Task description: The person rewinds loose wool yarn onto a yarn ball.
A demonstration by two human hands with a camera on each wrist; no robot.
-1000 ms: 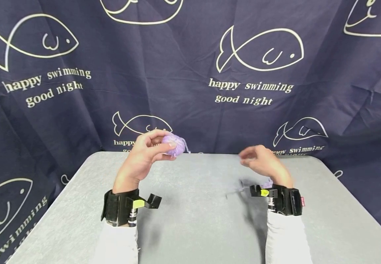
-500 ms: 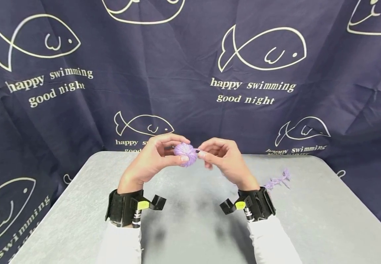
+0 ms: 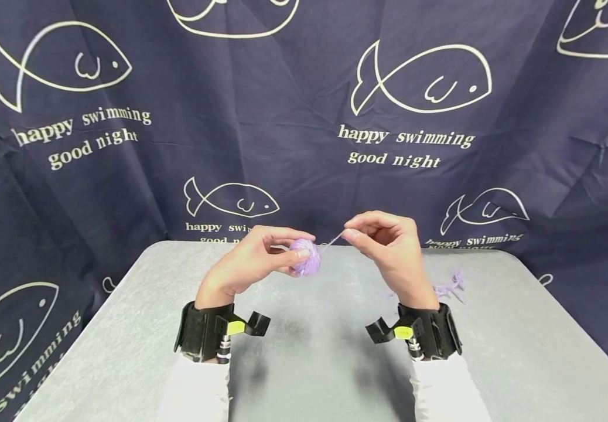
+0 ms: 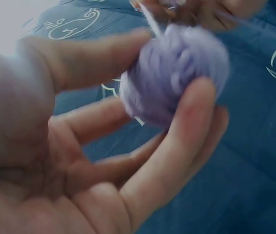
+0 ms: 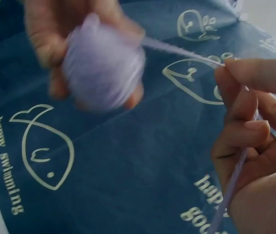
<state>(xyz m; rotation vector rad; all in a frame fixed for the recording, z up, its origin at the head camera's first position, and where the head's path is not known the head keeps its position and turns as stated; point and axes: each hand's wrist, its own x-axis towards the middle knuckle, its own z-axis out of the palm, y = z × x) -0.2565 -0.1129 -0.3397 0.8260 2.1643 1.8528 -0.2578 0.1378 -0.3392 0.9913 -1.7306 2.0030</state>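
A ball of purple yarn (image 3: pixel 306 258) is held between the thumb and fingers of my left hand (image 3: pixel 253 258), above the far part of the table. Its wound strands fill much of the left wrist view, where the yarn ball (image 4: pixel 176 68) looks slightly blurred. From the ball a strand (image 5: pixel 181 50) runs taut to my right hand (image 3: pixel 390 252), which pinches it between thumb and forefinger. In the right wrist view the yarn continues down past the curled fingers of the right hand (image 5: pixel 254 131).
A loose tangle of purple yarn (image 3: pixel 450 285) lies on the grey table (image 3: pixel 304 357), right of the right wrist. Behind the table's far edge hangs a dark blue curtain (image 3: pixel 293 117) with fish drawings. Each wrist wears a black strap with a camera mount.
The right hand came in from the right to the ball, then drew back right, pulling a strand taut. The left hand with the ball shifted right and slightly lower.
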